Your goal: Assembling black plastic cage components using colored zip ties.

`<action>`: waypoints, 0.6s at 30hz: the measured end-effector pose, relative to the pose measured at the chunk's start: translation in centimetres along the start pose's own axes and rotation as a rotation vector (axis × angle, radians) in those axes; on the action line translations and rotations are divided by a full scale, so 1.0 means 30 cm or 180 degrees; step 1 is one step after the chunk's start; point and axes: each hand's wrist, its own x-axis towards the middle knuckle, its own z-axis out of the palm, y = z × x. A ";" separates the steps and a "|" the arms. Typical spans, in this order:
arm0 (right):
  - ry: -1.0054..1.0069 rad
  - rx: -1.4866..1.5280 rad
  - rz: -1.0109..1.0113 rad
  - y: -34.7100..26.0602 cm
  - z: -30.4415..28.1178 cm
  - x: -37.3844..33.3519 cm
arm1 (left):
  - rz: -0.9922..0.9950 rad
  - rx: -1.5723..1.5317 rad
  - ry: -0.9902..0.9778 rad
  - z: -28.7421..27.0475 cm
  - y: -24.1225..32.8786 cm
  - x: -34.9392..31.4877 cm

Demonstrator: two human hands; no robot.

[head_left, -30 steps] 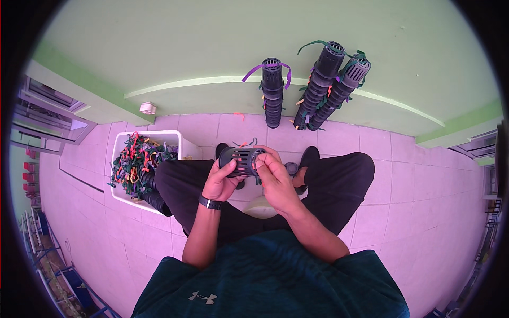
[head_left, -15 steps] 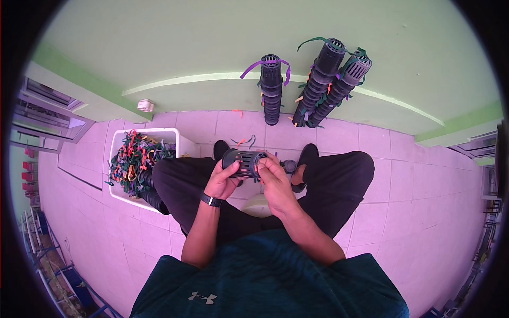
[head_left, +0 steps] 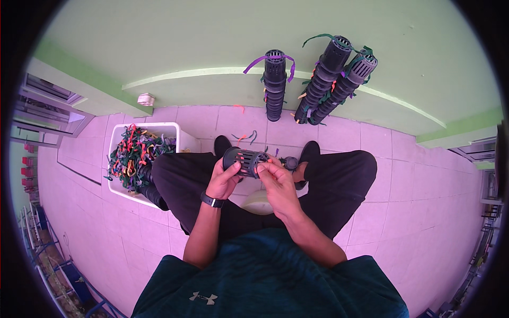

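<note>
Presently the person sits on a pale stool (head_left: 258, 203) with knees apart over a pink tiled floor (head_left: 424, 201); a short black slotted cylinder (head_left: 245, 161) is held lying on its side between the knees, above the lap. The left hand (head_left: 224, 180) cups the cylinder from below, its fingers (head_left: 231, 169) curled round the near end; a dark watch (head_left: 212, 200) sits on that wrist. The right hand (head_left: 278, 183) meets the cylinder's right end, its fingers (head_left: 263, 168) pressed together in a pinch at the slots; what they pinch is too small to tell. To the person's left a white bin (head_left: 172, 129) holds a tangle of coloured strips (head_left: 133, 156); it touches the left leg. Against the green wall (head_left: 212, 53) lean three tall black slotted tubes (head_left: 275, 85), strips hanging from them; loose strips (head_left: 245, 137) lie on the floor near the shoes.
</note>
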 end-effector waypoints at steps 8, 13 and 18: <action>-0.0212 0.0192 -0.0099 -0.016 0.012 -0.019 | 0.0109 0.0186 -0.0033 -0.020 0.007 -0.003; 0.0162 -0.1882 -0.1377 0.043 -0.014 0.007 | 0.0573 0.1842 0.1028 -0.012 -0.043 -0.006; 0.0645 -0.2656 -0.1790 0.038 0.022 0.013 | 0.2288 0.3700 0.1198 0.182 0.023 -0.036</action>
